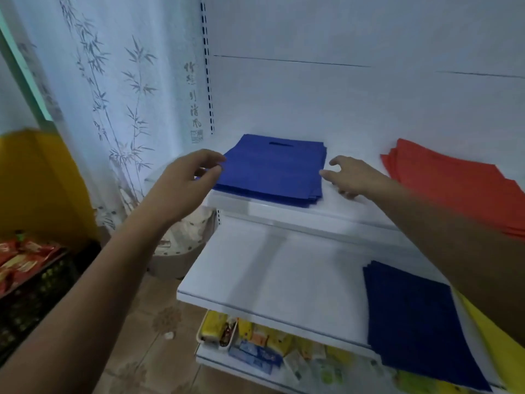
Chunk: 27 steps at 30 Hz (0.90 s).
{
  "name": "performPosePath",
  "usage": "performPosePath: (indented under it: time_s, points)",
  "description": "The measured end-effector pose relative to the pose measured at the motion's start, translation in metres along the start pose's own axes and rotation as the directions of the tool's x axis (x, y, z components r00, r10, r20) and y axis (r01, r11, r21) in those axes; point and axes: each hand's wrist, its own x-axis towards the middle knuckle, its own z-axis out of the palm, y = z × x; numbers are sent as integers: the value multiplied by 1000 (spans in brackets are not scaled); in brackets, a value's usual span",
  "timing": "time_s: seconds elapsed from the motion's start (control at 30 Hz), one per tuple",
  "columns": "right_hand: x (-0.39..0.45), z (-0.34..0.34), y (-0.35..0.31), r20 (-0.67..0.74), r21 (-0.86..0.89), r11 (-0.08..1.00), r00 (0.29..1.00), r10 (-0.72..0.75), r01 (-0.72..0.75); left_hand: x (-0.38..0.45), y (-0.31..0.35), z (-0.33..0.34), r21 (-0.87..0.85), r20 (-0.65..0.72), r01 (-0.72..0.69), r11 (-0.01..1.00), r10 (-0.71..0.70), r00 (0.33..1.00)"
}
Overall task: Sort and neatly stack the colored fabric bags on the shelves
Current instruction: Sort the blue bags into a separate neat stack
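Head view, down onto near shelves (255,277)

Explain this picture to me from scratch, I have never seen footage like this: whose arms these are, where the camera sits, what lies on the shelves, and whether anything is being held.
There is no machine here. A person wears one wide-angle camera on the head, looking forward and down, so the two bare arms reaching in are that person's own.

The left hand is at the left edge of a blue bag stack on the upper shelf; its fingers are bent, but whether they pinch the fabric is unclear. The right hand is spread open at the stack's right edge, holding nothing.

Further right on that shelf lie red bags. On the lower shelf lie dark blue bags with yellow bags beside them. Below are small packaged goods.
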Motion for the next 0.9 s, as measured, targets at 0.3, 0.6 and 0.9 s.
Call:
performPosePath:
  time_s: [0.3,0.6,0.9]
  points:
    - [95,14,10,49,-88,996,999,23,-19,152,-77,53,476,301,84,876,-252,920]
    - [114,20,5,-82,-77,995,995,56,-63,157,-85,99,570,407,-185,800,-79,910]
    - [111,13,4,-77,381,900,963,258,-211,170,-87,79,371,408,-268,889,103,907]
